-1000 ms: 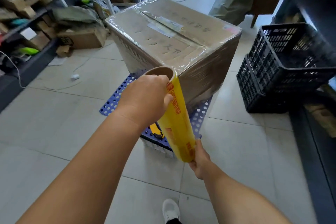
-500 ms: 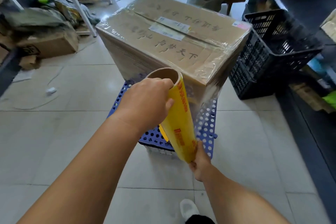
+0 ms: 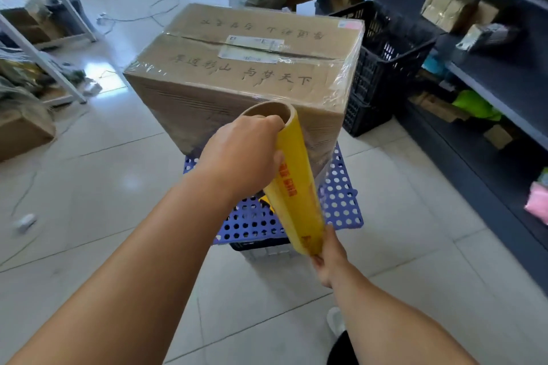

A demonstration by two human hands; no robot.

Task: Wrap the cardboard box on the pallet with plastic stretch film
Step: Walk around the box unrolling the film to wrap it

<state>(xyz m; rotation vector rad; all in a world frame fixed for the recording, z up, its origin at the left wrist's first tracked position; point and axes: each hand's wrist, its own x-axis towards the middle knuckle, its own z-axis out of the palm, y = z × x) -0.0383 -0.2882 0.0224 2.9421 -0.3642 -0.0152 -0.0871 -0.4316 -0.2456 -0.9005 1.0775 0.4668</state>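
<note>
The left hand (image 3: 240,157) and right hand (image 3: 329,258) are clamping the stretch film roll (image 3: 293,187) ends at 6 o'clock of the cardboard box (image 3: 246,74); slack film may be wrinkling or tearing.

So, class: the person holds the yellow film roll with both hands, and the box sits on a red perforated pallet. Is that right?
Not quite. In the head view the perforated pallet under the cardboard box is blue, not red. The rest stands: the left hand grips the top of the yellow film roll and the right hand its lower end.
</note>
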